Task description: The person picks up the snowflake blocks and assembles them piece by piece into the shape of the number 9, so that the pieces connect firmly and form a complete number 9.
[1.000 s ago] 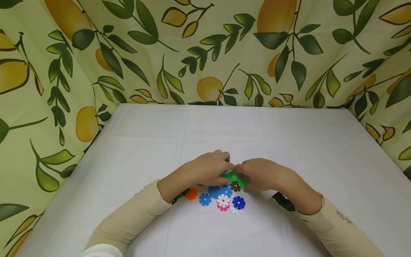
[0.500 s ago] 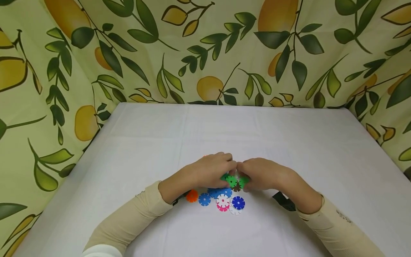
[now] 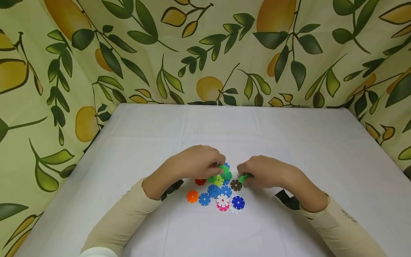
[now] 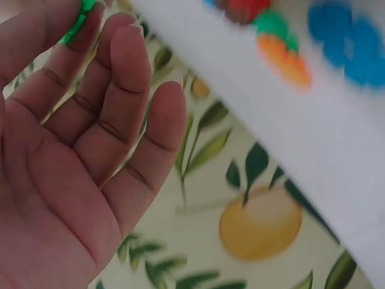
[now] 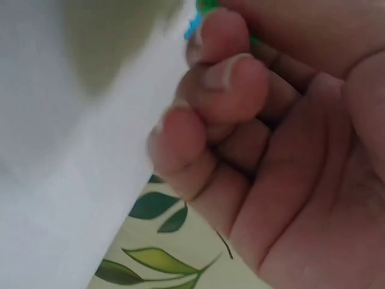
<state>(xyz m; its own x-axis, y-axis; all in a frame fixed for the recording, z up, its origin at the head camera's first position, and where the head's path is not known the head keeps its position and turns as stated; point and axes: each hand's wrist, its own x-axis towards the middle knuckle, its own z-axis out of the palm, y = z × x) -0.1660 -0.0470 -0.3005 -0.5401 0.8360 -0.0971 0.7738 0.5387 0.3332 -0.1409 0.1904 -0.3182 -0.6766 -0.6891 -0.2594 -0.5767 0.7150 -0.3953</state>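
In the head view, my left hand hovers over the back left of a pile of notched plastic discs. A green notched disc is pinched between its thumb and index finger, while the other fingers curve loosely. To the right, my right hand pinches another green notched disc close above a brown disc; its remaining fingers curl in toward the palm. A yellow disc and a red disc lie just below my left hand, which partly hides the pile there.
Nearer the front of the white-covered table lie an orange disc, a light blue disc, a white disc over a pink one, and a dark blue disc. A leaf-and-fruit patterned curtain surrounds the table.
My hands were together over the green discs and have drawn apart. The left moved left and slightly back with its green disc, uncovering yellow, red and blue ones; the right shifted little.
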